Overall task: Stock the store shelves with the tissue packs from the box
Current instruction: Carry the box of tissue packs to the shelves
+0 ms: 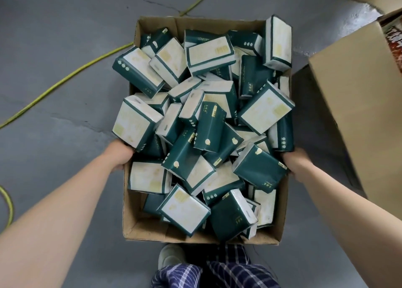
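An open cardboard box (139, 224) is held above the grey floor, heaped with several dark green and white tissue packs (208, 129) lying at all angles. My left hand (120, 155) grips the box's left wall about halfway along, its fingers hidden behind the cardboard and a pack. On the opposite wall my right hand (293, 161) grips the box, fingers tucked out of sight under a green pack. No shelves are in view.
A second, larger cardboard box (356, 105) stands close on the right, its flap open. A yellow-green hose (65, 79) snakes across the cracked grey floor (54, 37) on the left. My shoe (169, 257) and plaid trousers (228, 270) show below the box.
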`<state>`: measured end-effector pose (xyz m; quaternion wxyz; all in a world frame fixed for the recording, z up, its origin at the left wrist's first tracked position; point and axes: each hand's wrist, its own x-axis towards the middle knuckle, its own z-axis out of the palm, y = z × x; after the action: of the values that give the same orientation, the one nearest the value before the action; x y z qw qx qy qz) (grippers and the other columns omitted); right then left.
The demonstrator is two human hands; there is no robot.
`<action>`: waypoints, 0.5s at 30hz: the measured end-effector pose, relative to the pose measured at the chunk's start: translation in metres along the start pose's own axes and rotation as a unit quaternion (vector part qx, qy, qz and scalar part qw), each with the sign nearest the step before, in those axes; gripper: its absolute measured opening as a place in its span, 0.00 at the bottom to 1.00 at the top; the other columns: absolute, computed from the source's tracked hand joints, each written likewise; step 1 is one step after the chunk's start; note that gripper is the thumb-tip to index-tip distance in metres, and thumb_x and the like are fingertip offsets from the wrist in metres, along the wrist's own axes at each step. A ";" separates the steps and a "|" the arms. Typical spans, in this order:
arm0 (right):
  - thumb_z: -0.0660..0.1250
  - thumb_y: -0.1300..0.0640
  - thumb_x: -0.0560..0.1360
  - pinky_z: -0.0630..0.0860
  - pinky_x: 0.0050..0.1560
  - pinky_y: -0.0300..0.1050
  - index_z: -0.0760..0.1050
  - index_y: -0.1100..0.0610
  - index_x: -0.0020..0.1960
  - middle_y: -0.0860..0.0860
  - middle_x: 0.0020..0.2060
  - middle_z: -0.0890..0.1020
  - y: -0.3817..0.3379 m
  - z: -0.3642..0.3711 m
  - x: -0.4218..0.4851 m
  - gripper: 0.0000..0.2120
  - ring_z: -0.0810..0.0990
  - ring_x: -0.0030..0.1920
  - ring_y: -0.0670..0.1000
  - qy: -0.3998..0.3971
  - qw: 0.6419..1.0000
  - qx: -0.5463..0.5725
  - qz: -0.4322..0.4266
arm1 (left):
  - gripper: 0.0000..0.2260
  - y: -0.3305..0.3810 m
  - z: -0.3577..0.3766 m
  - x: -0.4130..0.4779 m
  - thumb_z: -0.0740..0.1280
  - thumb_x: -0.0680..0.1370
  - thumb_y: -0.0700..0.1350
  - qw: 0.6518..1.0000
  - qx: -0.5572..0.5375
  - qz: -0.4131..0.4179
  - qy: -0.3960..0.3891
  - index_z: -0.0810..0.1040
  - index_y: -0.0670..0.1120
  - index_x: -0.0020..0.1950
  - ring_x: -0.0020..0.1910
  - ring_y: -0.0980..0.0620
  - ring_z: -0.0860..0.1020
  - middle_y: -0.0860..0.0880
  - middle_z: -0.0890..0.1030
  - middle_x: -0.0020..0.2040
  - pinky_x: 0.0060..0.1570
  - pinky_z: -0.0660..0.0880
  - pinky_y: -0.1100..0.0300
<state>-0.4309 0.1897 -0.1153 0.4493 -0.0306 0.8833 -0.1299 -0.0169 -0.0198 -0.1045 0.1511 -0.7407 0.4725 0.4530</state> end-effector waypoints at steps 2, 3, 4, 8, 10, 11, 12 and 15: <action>0.67 0.54 0.78 0.71 0.35 0.44 0.79 0.55 0.54 0.54 0.40 0.81 0.000 0.001 0.000 0.07 0.78 0.40 0.56 0.013 1.000 0.004 -0.007 | 0.07 -0.002 0.000 0.005 0.61 0.83 0.38 1.000 0.010 0.013 0.011 0.75 0.40 0.59 0.39 0.46 0.74 0.38 0.78 0.48 0.34 0.73 0.57; 0.67 0.54 0.78 0.70 0.33 0.43 0.79 0.55 0.54 0.53 0.39 0.80 0.000 0.001 -0.001 0.07 0.77 0.38 0.55 0.018 1.000 0.007 -0.010 | 0.08 -0.004 -0.001 0.005 0.61 0.82 0.38 1.000 0.003 0.018 0.016 0.75 0.39 0.60 0.40 0.45 0.74 0.37 0.79 0.49 0.36 0.73 0.56; 0.67 0.54 0.78 0.70 0.33 0.43 0.79 0.55 0.54 0.53 0.39 0.80 0.000 0.001 -0.004 0.07 0.77 0.38 0.55 0.020 1.000 0.009 -0.011 | 0.09 -0.006 -0.002 0.004 0.61 0.82 0.38 1.000 -0.009 0.022 0.019 0.76 0.39 0.61 0.41 0.45 0.74 0.37 0.79 0.50 0.39 0.74 0.56; 0.65 0.56 0.79 0.73 0.39 0.45 0.78 0.55 0.55 0.53 0.40 0.81 -0.004 0.000 -0.018 0.06 0.79 0.41 0.55 -0.006 0.999 0.052 0.007 | 0.11 -0.009 0.002 -0.014 0.59 0.85 0.43 0.987 -0.159 -0.007 -0.005 0.74 0.45 0.65 0.49 0.41 0.78 0.40 0.80 0.54 0.51 0.75 0.50; 0.63 0.57 0.77 0.71 0.37 0.44 0.77 0.54 0.52 0.53 0.41 0.80 0.000 -0.002 -0.025 0.06 0.78 0.41 0.54 -0.006 0.988 0.145 0.051 | 0.13 -0.010 0.008 -0.026 0.56 0.84 0.47 0.939 -0.338 -0.038 -0.048 0.77 0.46 0.61 0.50 0.43 0.80 0.42 0.81 0.54 0.55 0.75 0.50; 0.62 0.57 0.76 0.70 0.36 0.44 0.77 0.54 0.50 0.53 0.41 0.79 0.004 -0.001 -0.028 0.06 0.77 0.40 0.54 -0.008 0.972 0.224 0.074 | 0.15 -0.013 0.009 -0.030 0.55 0.83 0.49 0.905 -0.417 -0.045 -0.069 0.80 0.46 0.56 0.47 0.45 0.81 0.43 0.82 0.51 0.53 0.75 0.51; 0.60 0.56 0.76 0.71 0.37 0.44 0.76 0.54 0.49 0.55 0.43 0.79 0.009 0.001 -0.030 0.07 0.78 0.39 0.54 -0.016 0.944 0.318 0.088 | 0.18 -0.018 0.010 -0.032 0.54 0.82 0.51 0.877 -0.472 -0.046 -0.080 0.82 0.47 0.51 0.44 0.47 0.82 0.44 0.82 0.48 0.50 0.75 0.52; 0.56 0.35 0.78 0.75 0.60 0.51 0.76 0.57 0.64 0.55 0.60 0.79 0.014 0.000 -0.029 0.29 0.81 0.56 0.54 -0.062 0.880 0.463 0.083 | 0.32 -0.029 0.001 -0.025 0.52 0.78 0.71 0.839 -0.535 -0.051 -0.088 0.82 0.48 0.57 0.49 0.48 0.83 0.46 0.85 0.52 0.55 0.74 0.51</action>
<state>-0.4125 0.2082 -0.0962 0.4752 0.2466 0.6924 -0.4836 0.0032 0.0096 -0.0911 -0.2050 -0.6863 0.1029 0.6902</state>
